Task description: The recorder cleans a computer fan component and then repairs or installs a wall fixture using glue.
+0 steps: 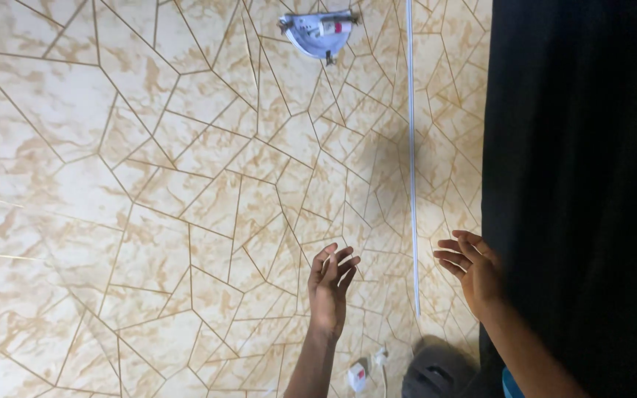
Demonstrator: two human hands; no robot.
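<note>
My left hand [329, 289] open, empty, left of white strip [411, 158]; right hand [473, 269] open, empty, right of strip, against black curtain [576, 184].

Wall [149, 184] before me: cream and tan marbling, thin gold lines in irregular polygons. White strip [411, 147] down wall. Black curtain [584, 147]. White corner shelf [317, 33], red-and-white item. White plug [357, 376].

A small white tube-shaped package [331, 27] with a red band lies in a white corner shelf [311, 43], far above both open hands and well apart from them. No signs or screens show.
</note>
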